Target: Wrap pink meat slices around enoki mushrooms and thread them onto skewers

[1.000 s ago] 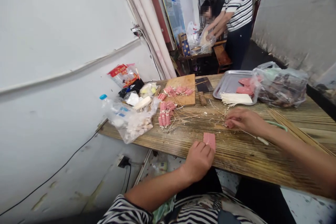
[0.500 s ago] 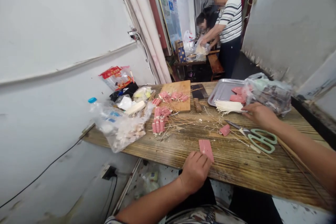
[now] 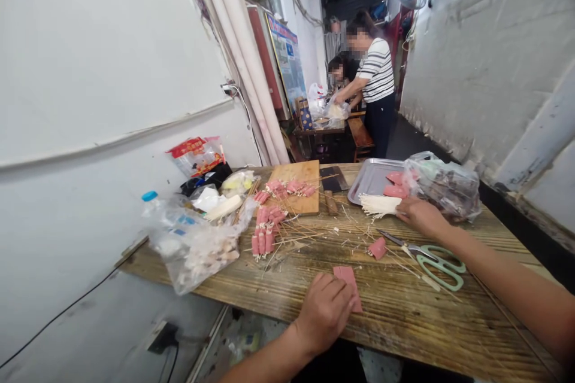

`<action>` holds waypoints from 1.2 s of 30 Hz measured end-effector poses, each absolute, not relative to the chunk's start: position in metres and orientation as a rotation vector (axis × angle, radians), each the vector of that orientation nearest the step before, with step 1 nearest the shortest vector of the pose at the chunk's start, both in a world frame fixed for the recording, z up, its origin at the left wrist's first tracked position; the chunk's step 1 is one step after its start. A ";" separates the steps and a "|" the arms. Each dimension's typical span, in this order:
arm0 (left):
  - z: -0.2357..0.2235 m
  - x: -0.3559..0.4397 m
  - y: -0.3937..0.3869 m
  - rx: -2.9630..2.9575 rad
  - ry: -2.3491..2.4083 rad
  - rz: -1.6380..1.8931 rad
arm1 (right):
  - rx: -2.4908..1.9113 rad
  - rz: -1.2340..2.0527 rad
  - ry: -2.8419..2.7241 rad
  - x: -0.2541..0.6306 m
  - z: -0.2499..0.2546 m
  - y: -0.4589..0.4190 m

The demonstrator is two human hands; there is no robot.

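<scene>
Apparently to steady it, the left hand (image 3: 326, 311) curls over the pink slice (image 3: 345, 276) on the table (image 3: 399, 332), while the right hand (image 3: 422, 217) touches the white mushroom bundle (image 3: 380, 205) overlapping the tray (image 3: 372, 175), neither grip's closure discernible.

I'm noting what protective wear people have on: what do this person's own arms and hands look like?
The left hand and right hand are both bare, with no gloves and no ring, watch or bracelet that I can see. The left forearm and right forearm are uncovered too, with no sleeve in view and no markings that I can make out.
</scene>
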State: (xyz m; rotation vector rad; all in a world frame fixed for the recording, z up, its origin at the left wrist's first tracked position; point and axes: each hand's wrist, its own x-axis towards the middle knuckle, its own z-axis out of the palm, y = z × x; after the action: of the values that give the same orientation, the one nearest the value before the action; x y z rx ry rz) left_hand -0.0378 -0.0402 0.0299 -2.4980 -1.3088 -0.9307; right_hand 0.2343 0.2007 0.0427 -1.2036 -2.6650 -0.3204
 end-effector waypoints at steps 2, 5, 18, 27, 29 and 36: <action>0.033 -0.036 -0.036 -2.509 -1.291 -0.938 | -1.198 -0.356 -2.696 0.230 0.045 0.201; 0.040 -0.034 -0.030 -2.515 -1.266 -0.963 | -1.198 -0.404 -2.732 0.226 0.048 0.201; 0.042 -0.028 -0.017 -2.531 -1.198 -0.923 | -1.194 -0.442 -2.784 0.219 0.042 0.209; 0.049 -0.020 -0.004 -2.562 -1.204 -0.886 | -1.248 -0.413 -2.762 0.219 0.042 0.215; 0.052 -0.013 0.004 -2.594 -1.189 -0.868 | -1.274 -0.395 -2.757 0.218 0.043 0.215; 0.063 0.031 0.065 -2.742 -1.202 -0.544 | -1.412 -0.298 -2.704 0.218 0.048 0.210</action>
State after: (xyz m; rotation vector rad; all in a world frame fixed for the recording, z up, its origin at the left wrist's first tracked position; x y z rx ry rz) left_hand 0.0306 0.0652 0.0626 -2.7416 -1.2016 -0.5439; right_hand 0.2183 0.2103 0.0481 -1.4124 -2.7037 -0.2980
